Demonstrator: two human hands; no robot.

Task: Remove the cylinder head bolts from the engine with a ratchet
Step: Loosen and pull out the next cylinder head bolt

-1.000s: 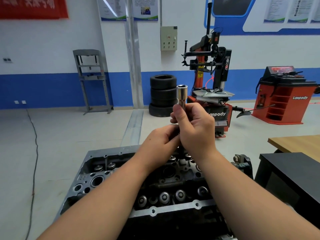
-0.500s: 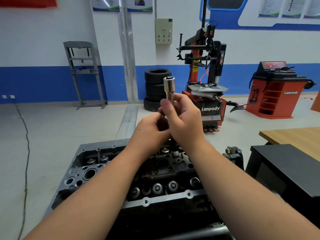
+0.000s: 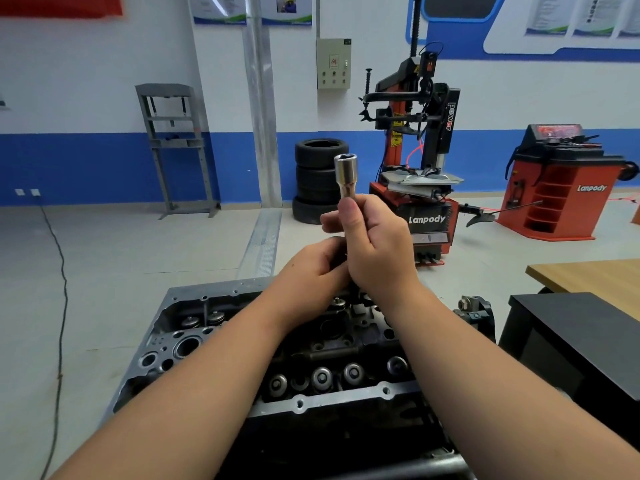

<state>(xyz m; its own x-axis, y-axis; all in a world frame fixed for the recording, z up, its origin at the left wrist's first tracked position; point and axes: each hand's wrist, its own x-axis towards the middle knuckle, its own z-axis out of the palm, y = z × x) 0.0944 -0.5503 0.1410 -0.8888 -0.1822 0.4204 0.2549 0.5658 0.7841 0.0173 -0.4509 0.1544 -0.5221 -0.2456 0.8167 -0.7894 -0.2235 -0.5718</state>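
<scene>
While both hands meet above the engine, the scene reads as follows.

Right hand: the right hand (image 3: 377, 251) is wrapped round the shaft of a ratchet tool, thumb lying up along it, fingers curled tight.
Socket: a shiny chrome socket (image 3: 345, 173) stands upright just above the right hand's thumb, its open end facing up.
Left hand: the left hand (image 3: 311, 268) sits just left of and slightly below the right hand, touching it, fingers curled in toward the lower part of the tool; what exactly it grips is hidden behind the right hand, so I cannot tell.
Cylinder head: the cylinder head (image 3: 214, 327) lies directly below both hands, valve springs and bores showing; both forearms cross over it.
Head bolts: too hard to pick out among the hardware under the hands.
Beyond the hands: a stack of tyres (image 3: 320, 181) and a red tyre changer (image 3: 415, 168) stand on the floor.
Right of the right hand: a wooden tabletop (image 3: 595, 275) and a black cabinet (image 3: 571, 334).
</scene>
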